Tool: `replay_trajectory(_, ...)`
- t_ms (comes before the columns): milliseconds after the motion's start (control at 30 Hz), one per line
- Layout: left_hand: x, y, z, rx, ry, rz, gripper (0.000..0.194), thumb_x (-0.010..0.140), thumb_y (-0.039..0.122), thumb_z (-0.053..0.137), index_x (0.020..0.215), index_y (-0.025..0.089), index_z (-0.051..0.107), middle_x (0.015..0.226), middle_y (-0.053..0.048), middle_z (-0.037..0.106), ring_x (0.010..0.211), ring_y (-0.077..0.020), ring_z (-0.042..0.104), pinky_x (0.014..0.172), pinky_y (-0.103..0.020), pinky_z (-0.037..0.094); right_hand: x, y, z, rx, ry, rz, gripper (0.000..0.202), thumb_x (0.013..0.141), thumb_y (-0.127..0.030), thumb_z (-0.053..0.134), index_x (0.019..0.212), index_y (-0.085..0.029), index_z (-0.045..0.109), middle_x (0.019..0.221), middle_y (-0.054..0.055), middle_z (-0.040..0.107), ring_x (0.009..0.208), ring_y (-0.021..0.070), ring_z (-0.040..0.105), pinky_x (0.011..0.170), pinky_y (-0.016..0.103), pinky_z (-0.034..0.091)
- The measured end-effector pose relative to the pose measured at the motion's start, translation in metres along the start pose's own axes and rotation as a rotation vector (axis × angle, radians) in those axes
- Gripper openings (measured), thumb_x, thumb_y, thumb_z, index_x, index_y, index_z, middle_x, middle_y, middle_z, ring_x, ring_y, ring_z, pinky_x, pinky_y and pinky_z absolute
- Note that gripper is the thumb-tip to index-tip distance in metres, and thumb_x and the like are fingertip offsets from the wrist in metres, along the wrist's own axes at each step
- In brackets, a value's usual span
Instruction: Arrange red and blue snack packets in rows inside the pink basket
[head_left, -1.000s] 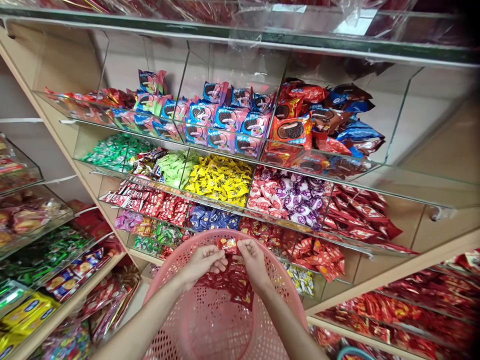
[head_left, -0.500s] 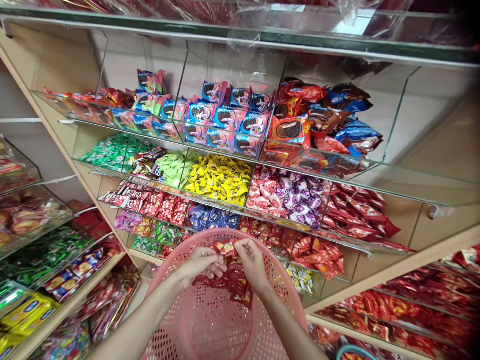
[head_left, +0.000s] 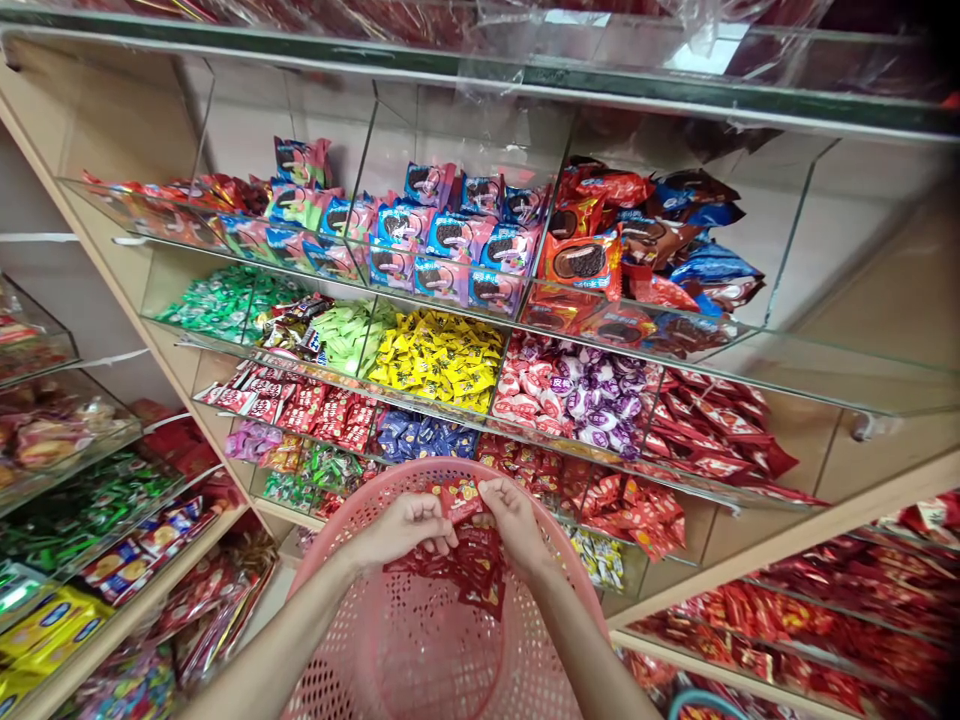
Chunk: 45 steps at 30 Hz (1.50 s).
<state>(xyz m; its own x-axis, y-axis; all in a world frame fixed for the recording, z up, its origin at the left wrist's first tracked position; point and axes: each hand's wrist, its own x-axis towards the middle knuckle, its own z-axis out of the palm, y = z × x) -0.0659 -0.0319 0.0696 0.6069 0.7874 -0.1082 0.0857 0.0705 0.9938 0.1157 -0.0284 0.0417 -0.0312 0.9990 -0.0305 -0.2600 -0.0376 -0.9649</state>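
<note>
A pink perforated basket [head_left: 375, 640] stands below me, in front of the shelves. Over its far part, my right hand [head_left: 510, 520] pinches the right end of a small red packet [head_left: 459, 499] with orange pictures on it. The curled fingers of my left hand [head_left: 411, 532] close on the packet's left side. Beneath both hands, several dark red packets [head_left: 472, 565] lie against the basket's far inner wall, partly hidden by my fingers. The bottom of the basket shows pink through its holes.
Glass-fronted shelves ahead hold blue cookie packs [head_left: 454, 232], yellow candies [head_left: 435, 360], purple-and-white candies [head_left: 604, 395] and red packets [head_left: 712, 425]. A glass shelf edge [head_left: 480, 75] crosses the top. More stocked shelves flank both sides, with a blue-rimmed container [head_left: 705, 700] at the lower right.
The small red packet has turned and shows more of its front between my hands. My left hand's fingers have curled in more. The basket has barely shifted.
</note>
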Motion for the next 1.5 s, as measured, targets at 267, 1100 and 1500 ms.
replay_trajectory(267, 0.008, -0.008, 0.004, -0.05, 0.357, 0.018, 0.034, 0.069, 0.047, 0.058, 0.083, 0.016, 0.059, 0.075, 0.0, 0.06, 0.067, -0.0111, 0.056, 0.059, -0.023, 0.047, -0.002, 0.001, 0.005, -0.206, 0.044, -0.227, 0.024, 0.076, -0.042, 0.055, 0.073, -0.019, 0.053, 0.067, -0.003, 0.053, 0.063, 0.0109, 0.047, 0.062, 0.022, 0.039)
replay_trajectory(1100, 0.012, -0.009, 0.007, -0.021, 0.521, 0.077, 0.027, 0.072, 0.041, 0.058, 0.071, 0.014, 0.059, 0.059, 0.002, 0.058, 0.056, -0.0082, 0.052, 0.055, -0.019, 0.043, -0.002, 0.001, 0.007, -0.061, 0.085, -0.132, 0.027, 0.075, -0.043, 0.057, 0.068, -0.018, 0.05, 0.062, -0.003, 0.05, 0.057, 0.0089, 0.042, 0.057, 0.021, 0.036)
replay_trajectory(1500, 0.008, 0.002, -0.023, -0.267, 0.63, -0.005, 0.034, 0.057, 0.038, 0.071, 0.066, 0.016, 0.047, 0.056, 0.007, 0.057, 0.056, -0.0071, 0.058, 0.059, -0.02, 0.051, -0.001, 0.0, 0.006, -0.057, 0.138, -0.139, 0.027, 0.072, -0.045, 0.058, 0.078, -0.018, 0.057, 0.08, 0.003, 0.062, 0.072, 0.0146, 0.058, 0.063, 0.026, 0.047)
